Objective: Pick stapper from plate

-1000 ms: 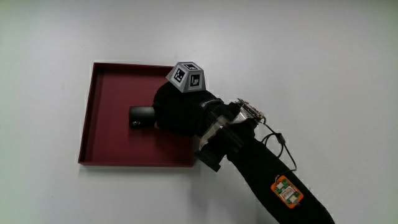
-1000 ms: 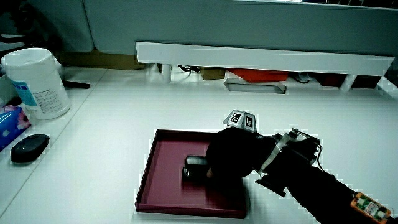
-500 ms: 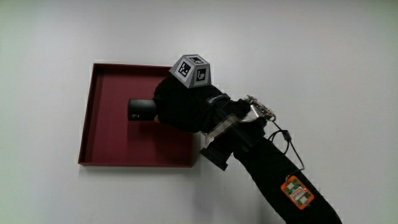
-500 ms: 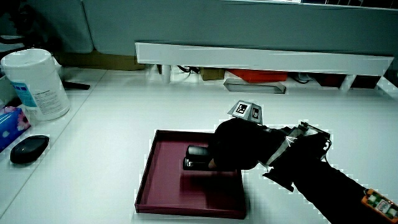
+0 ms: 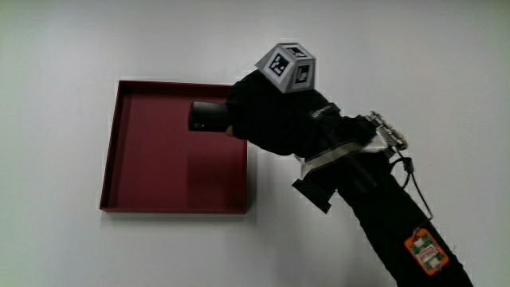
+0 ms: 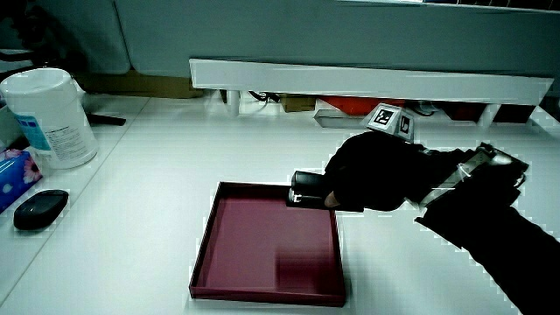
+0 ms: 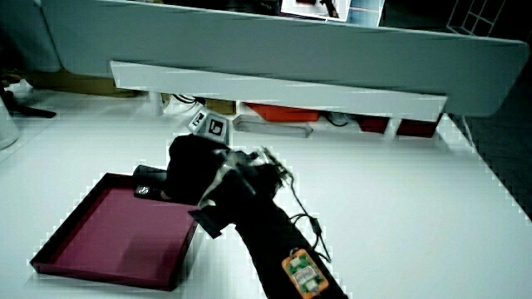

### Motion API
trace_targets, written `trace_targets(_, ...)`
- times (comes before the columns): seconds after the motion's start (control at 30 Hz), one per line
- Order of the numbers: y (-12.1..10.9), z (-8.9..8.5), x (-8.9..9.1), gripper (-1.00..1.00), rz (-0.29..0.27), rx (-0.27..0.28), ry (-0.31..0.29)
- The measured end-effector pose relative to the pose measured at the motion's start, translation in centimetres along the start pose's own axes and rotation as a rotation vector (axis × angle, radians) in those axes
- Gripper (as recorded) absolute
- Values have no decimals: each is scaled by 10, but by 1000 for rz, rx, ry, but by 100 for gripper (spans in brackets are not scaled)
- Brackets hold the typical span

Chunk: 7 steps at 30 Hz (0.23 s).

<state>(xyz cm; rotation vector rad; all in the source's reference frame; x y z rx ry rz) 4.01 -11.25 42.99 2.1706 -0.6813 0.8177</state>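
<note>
Black-gloved, the hand [image 5: 267,119] clamps the dark stapler [image 5: 209,116], which we see held in the air above the maroon plate [image 5: 151,175] on the white bench [image 5: 64,48], near the plate's edge farthest from the person.

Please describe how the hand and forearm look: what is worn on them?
The hand wears a black glove with a grey cube bearing black-and-white square patterns. The forearm has a black sleeve, a thin black cable and an orange-green tag.
</note>
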Motion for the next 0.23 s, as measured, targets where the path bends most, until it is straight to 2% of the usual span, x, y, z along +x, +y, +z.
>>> trace_targets(0.03,-1,2,5,100,18,13,-5)
trace_targets(0.07,-19,15,-13,100,-62,67,-61)
trace_targets(0.13,-25,21,-11,100,-66,80,-56)
trace_targets(0.17,-27,24,-7,100,-67,76,-45)
trace_targets(0.2,-16,19,15,100,-9,35,26)
trace_targets(0.23,-18,22,20,100,-14,47,17)
